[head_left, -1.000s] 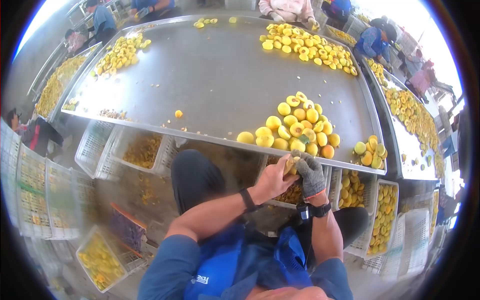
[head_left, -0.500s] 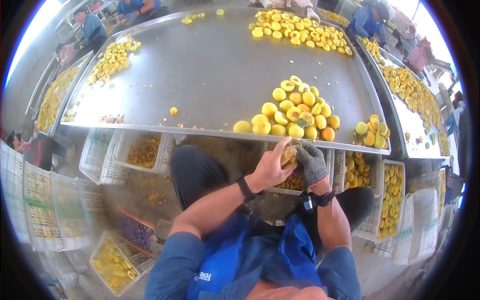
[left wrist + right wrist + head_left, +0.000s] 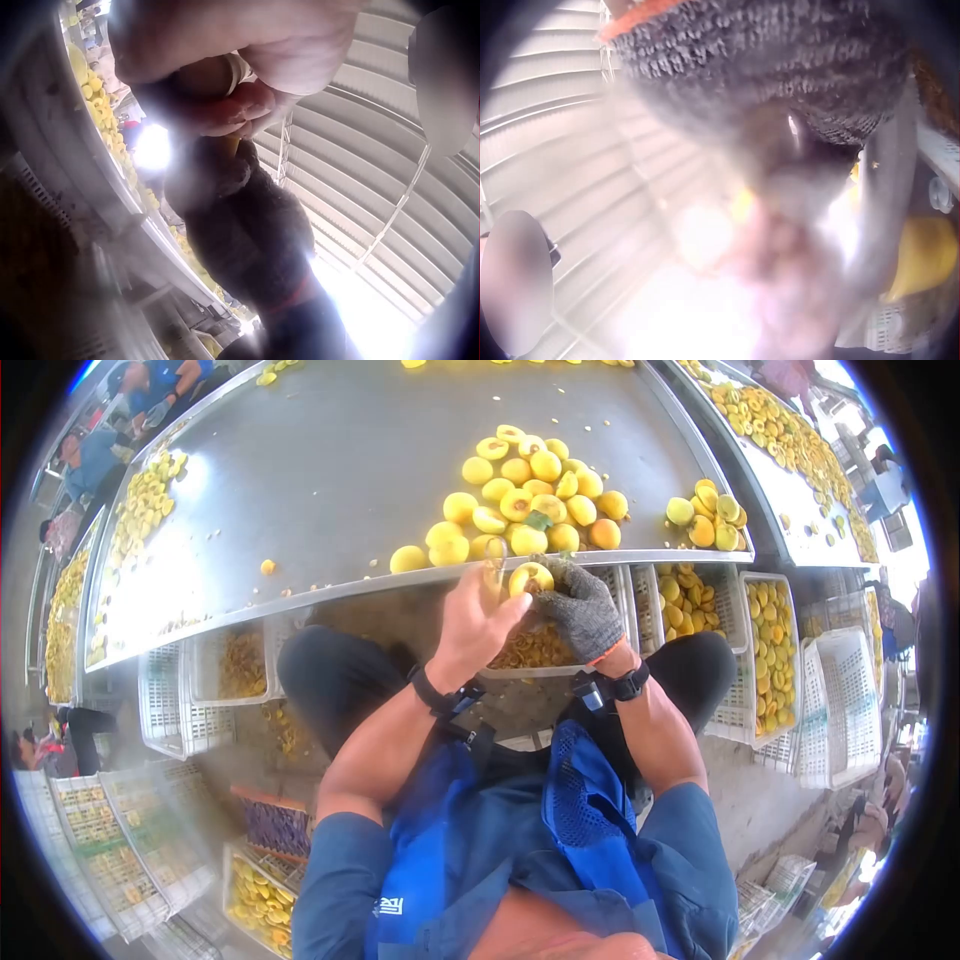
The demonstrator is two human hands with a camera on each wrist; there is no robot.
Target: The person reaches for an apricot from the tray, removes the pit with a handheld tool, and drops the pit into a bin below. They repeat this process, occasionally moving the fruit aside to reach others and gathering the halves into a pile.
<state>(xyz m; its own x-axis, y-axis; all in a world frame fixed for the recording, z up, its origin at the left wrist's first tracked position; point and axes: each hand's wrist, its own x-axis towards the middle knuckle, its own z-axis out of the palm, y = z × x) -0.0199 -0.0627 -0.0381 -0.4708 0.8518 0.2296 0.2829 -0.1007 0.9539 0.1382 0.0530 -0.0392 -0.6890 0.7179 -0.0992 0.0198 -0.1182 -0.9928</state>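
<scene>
My bare left hand (image 3: 477,622) grips a slim tool with a narrow loop end (image 3: 494,550); its pale-banded handle (image 3: 234,73) shows among the fingers in the left wrist view. The right hand (image 3: 580,610), in a grey knitted glove, holds a yellow peach half (image 3: 530,577), cut face up with a brown centre. The left thumb reaches to the peach half's near edge. Both hands are just off the near edge of the metal table (image 3: 360,480). Close beyond them lies a pile of whole and cut peaches (image 3: 520,500). Glare blurs the right wrist view.
A smaller peach cluster (image 3: 712,515) lies at the table's right corner. Under the edge stand white crates, one with brownish scraps (image 3: 540,650) and another with peaches (image 3: 772,660). Empty stacked crates (image 3: 838,700) stand at right. People work at neighbouring tables.
The head view has tilted down, so the table sits higher in it. My hands have spread slightly apart, and the peach half's cut face has come into sight between them.
</scene>
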